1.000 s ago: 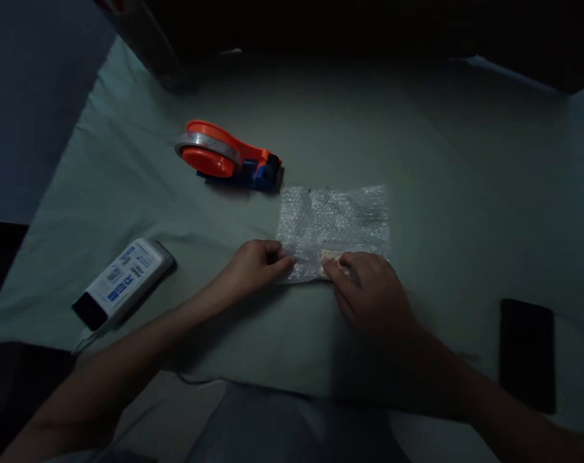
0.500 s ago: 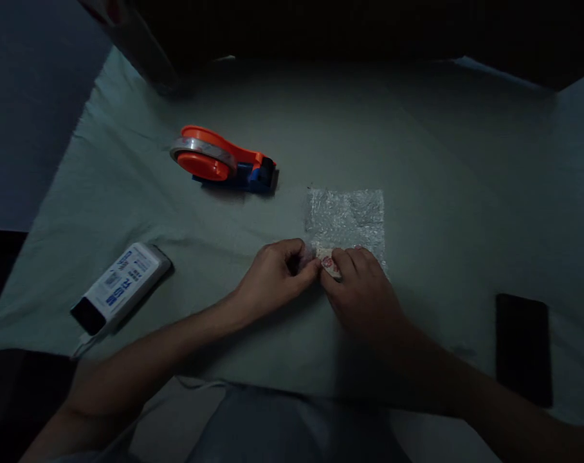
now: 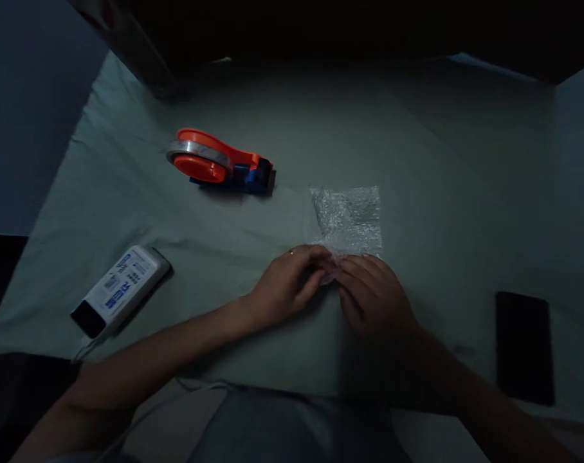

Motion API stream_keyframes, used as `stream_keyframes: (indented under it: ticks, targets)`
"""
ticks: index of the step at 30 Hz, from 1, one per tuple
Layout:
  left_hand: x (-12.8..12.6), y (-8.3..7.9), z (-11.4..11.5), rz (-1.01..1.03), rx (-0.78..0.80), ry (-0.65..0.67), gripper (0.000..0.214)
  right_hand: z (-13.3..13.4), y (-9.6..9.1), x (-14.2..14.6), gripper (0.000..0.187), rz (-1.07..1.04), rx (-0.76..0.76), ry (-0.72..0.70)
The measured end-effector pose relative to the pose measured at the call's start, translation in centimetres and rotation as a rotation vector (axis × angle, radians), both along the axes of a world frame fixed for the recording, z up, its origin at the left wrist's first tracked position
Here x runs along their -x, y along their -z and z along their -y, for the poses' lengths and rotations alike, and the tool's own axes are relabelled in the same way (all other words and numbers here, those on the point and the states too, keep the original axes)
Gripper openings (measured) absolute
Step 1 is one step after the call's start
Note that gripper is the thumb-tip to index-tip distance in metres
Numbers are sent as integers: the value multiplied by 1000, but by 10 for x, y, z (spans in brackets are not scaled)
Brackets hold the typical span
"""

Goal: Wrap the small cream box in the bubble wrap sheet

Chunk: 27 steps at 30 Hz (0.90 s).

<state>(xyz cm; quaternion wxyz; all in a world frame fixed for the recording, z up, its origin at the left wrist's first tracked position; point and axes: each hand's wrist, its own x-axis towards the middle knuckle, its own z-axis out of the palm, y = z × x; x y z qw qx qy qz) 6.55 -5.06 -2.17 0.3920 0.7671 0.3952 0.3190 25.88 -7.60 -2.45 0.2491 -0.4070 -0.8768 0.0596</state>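
Note:
A small sheet of clear bubble wrap (image 3: 350, 215) lies on the cloth, its near edge gathered up between my two hands. My left hand (image 3: 283, 286) pinches the folded edge from the left, thumb and fingers curved round it. From the right, my right hand (image 3: 376, 292) presses its bent fingers on the same fold. The small pale piece with red print seen earlier is hidden, and I cannot tell how it lies under the wrap and fingers.
An orange and blue tape dispenser (image 3: 219, 162) with a roll of clear tape stands at the upper left. A white box-shaped device (image 3: 123, 286) with blue print and a cable lies at left. A black phone (image 3: 524, 347) rests at right on the pale green cloth (image 3: 441, 212).
Both hands have shifted slightly right. The near edge of the bubble wrap is now folded over, and the pale piece with red print has gone from sight.

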Motion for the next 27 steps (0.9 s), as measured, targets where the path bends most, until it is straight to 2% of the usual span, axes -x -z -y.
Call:
stream_keyframes:
  ticks: [3,6,8,10,12,14,17,21,24,27]
  targets:
    - [3,8,-2,-83,-307,159,7,0,-1,1,21,-18,17,3]
    - [3,10,-6,-120,-483,225,11,1,-10,-5,19,-70,147,50]
    - [2,12,-7,-143,-541,233,13,5,-17,-14,18,-139,194,221]
    - [1,15,-7,-159,-574,221,12,11,-24,-25,19,-193,245,482]
    - [0,18,-6,-177,-585,205,10,16,-26,-35,30,-196,415,706]
    - [-2,19,-5,-195,-583,193,8,20,-23,-40,47,-176,644,821]
    - [-4,19,-4,-207,-574,190,8,20,-10,-38,60,-278,853,850]
    - [-6,15,-4,-224,-555,183,8,11,3,-25,66,-708,895,876]
    - [-7,15,-3,-230,-552,176,8,4,-2,-13,55,-939,957,879]
    - [-9,17,-1,-236,-578,153,9,2,-12,2,34,-977,1001,840]
